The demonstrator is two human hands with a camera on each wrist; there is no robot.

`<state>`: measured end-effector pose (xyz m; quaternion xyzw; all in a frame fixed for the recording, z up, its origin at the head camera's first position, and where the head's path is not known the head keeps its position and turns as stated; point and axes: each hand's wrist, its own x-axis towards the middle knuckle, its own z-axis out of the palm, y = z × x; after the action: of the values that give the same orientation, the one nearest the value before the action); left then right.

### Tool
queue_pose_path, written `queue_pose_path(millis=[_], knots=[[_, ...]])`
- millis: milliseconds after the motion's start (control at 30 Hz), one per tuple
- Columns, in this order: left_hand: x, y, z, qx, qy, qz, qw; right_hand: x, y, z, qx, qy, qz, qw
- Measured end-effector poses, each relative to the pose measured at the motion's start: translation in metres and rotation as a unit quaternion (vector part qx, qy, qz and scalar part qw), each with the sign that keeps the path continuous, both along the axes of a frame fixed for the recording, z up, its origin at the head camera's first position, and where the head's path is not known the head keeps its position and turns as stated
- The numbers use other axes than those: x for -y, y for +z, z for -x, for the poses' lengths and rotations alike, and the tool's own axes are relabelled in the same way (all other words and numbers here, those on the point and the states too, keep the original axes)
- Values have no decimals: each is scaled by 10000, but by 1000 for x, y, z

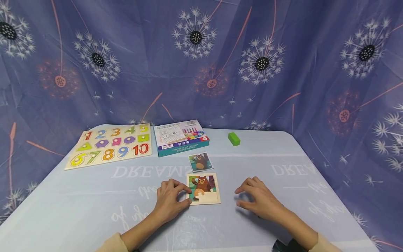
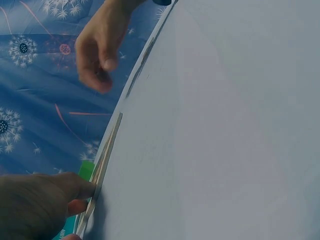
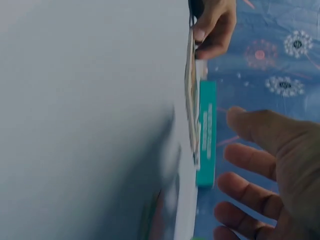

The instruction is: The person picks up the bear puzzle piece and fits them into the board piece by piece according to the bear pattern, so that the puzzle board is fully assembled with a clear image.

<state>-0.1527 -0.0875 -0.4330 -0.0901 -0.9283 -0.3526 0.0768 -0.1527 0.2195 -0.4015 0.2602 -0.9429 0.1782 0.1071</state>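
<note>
A square wooden puzzle board point(image 1: 209, 200) with a bear picture lies at the middle of the table; bare wood shows at its lower right. My left hand point(image 1: 171, 201) holds its left edge between thumb and fingers. In the left wrist view, the left hand point(image 2: 42, 202) grips the thin edge of the board point(image 2: 106, 160). To the right of the board, my right hand point(image 1: 259, 199) hovers apart from it, holding nothing. Its spread, relaxed fingers show in the right wrist view, where the right hand point(image 3: 280, 170) is near the camera. Just behind the board lies a bear picture card point(image 1: 200, 162).
A number-and-shape peg board point(image 1: 108, 147) lies at the back left. Beside it is a teal-edged box point(image 1: 181, 137). A green block point(image 1: 234, 139) stands at the back. A dark object point(image 1: 288, 246) shows by the right forearm. The patterned curtain point(image 1: 226, 70) hangs behind the table.
</note>
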Motion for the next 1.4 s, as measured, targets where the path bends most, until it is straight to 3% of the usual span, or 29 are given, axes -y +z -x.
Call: queue_pose_path(millis=[533, 1400], knots=[[0, 0, 0, -6, -15, -24, 10000, -64, -16, -31, -569, 35, -131, 9983], [0, -2, -1, -12, -11, -2, 10000, -74, -25, -34, -609, -41, 6, 9981]])
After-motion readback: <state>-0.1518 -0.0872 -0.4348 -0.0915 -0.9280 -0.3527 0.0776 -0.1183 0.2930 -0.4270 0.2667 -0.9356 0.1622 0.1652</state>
